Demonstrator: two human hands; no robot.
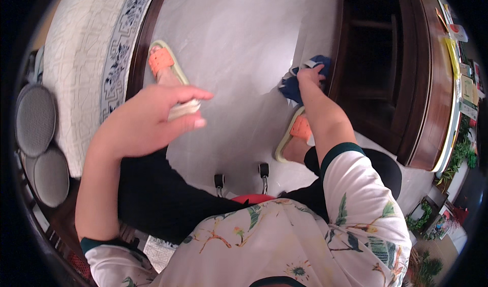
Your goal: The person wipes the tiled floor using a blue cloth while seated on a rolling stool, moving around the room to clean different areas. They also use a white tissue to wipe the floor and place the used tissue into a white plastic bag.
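Observation:
My left hand [148, 123] is raised above my left foot, palm inward. A small whitish layered thing [185, 109] shows between its thumb and fingers; what it is cannot be made out. Low at the right, my right hand [310, 75] is on a crumpled dark blue and white cloth [291, 88], which lies on the grey floor [232, 58] against the base of a dark wooden cabinet [411, 77]. Its fingers are partly hidden in the folds. Orange and pale yellow slippers, the left [162, 60] and the right [299, 128], are on my feet.
At the left stands a dark-framed seat or bed with a cream patterned cover [84, 58]. Two round grey mesh items [36, 119] are beside it. A red seat [253, 199] with casters [263, 169] is under me. Papers and green plants [461, 149] line the right side.

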